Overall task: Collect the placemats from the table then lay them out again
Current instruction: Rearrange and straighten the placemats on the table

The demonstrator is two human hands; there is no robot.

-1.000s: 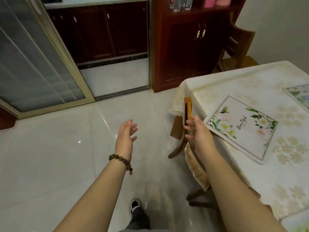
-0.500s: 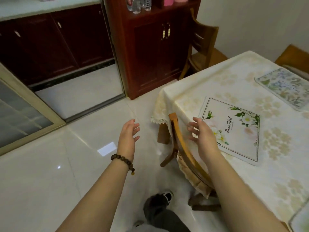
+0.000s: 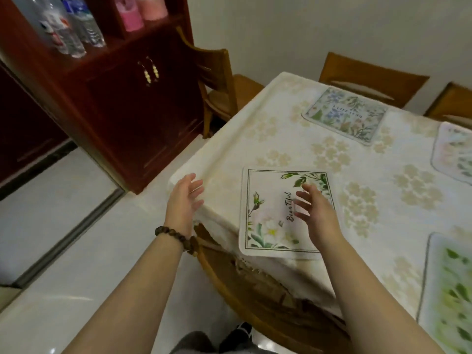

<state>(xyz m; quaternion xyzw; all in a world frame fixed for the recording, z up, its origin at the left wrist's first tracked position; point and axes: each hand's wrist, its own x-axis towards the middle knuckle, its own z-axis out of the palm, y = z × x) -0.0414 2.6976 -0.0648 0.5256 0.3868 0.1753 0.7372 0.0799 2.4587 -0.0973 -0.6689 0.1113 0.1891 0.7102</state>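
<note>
A pale tiled floor (image 3: 63,226) is filling the left side of the view, and a counter (image 3: 281,139) under a cream cloth with a faint flower print is taking up the right. A dark red cabinet (image 3: 127,111) is standing against the wall beyond the counter's left corner, carrying clear plastic bottles (image 3: 74,31) and pink containers (image 3: 138,14) on its open shelf. A wooden chair (image 3: 217,80) is sitting between the cabinet and the counter, two more chairs (image 3: 370,77) are showing at the far side, and another chair (image 3: 255,297) is tucked in at the near edge, its curved back just below the cloth's fringe.

Four placemats are lying flat on the counter, well apart from one another. The nearest placemat (image 3: 275,215) – white, green-bordered, with flowers and the word "Beautiful" – is lying near the left corner, its near edge reaching the counter's edge. A blue-and-green flowered placemat (image 3: 344,114) is lying at the far side, a pale placemat (image 3: 454,154) is being cut off by the right edge, and a green leafy placemat (image 3: 449,290) is lying at the near right.

The left hand (image 3: 185,200) is hanging released, fingers relaxed, at the counter's left corner – whether it is touching the cloth cannot be told. The right hand (image 3: 316,213) is also released, fingers spread and blurred, over the nearest placemat's right half, gripping nothing. A beaded bracelet (image 3: 176,237) is circling the left wrist.
</note>
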